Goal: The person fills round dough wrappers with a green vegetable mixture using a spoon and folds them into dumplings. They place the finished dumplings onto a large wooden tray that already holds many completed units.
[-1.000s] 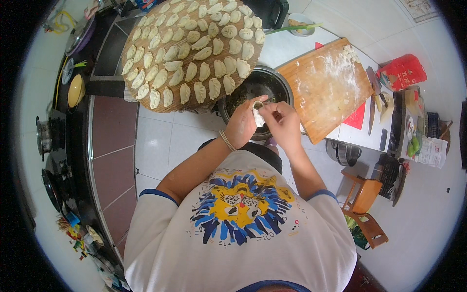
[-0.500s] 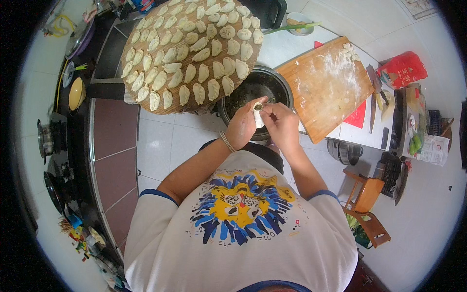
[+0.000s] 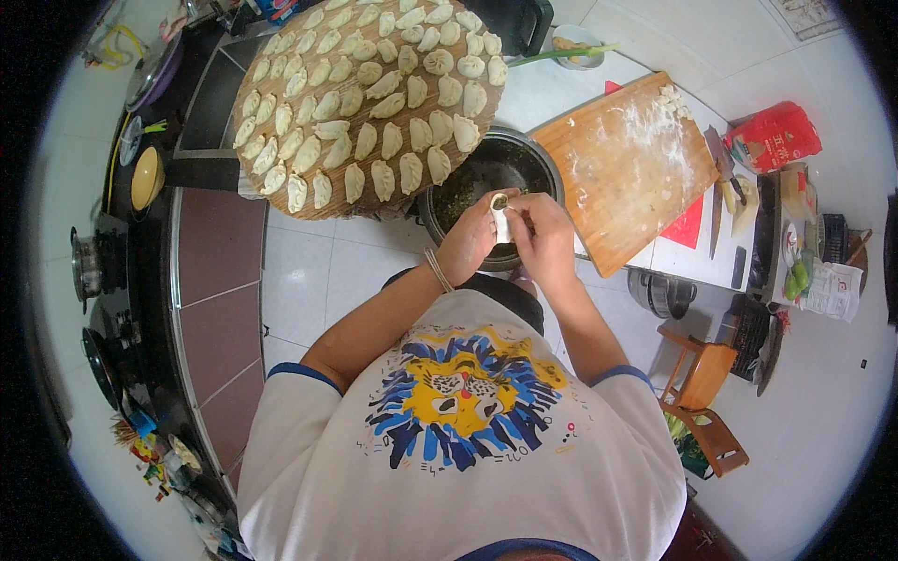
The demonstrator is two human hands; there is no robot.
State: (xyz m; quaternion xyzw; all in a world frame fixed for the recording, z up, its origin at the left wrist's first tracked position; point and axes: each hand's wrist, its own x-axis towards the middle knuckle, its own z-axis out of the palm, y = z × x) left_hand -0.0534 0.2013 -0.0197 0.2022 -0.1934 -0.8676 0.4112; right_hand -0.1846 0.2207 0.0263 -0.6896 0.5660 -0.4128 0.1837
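Note:
Between my two hands is a half-folded dumpling (image 3: pixel 501 222), its white wrapper pinched at the near part and dark green filling showing at the far end. My left hand (image 3: pixel 466 241) cradles it from the left, fingers curled along the wrapper. From the right, my right hand (image 3: pixel 544 239) pinches the wrapper's edge between thumb and fingertips. Both hands are over the near rim of a dark metal pot (image 3: pixel 545 164) with some green filling inside. Beyond my left hand, a round wooden board (image 3: pixel 309 213) carries rows of shaped dumplings (image 3: pixel 383 178).
On the white table to the right lies a floured wooden cutting board (image 3: pixel 617 178) with small dough pieces (image 3: pixel 672 101) at its far corner. A knife (image 3: pixel 717 220), a red bag (image 3: pixel 774 136) and a bowl (image 3: pixel 580 58) stand around it. A wooden chair (image 3: pixel 706 374) is at right.
The dumpling's open end has shrunk a little and shifted slightly right and nearer the right fingers. My right hand has moved slightly along the wrapper; the boards and pot stay put.

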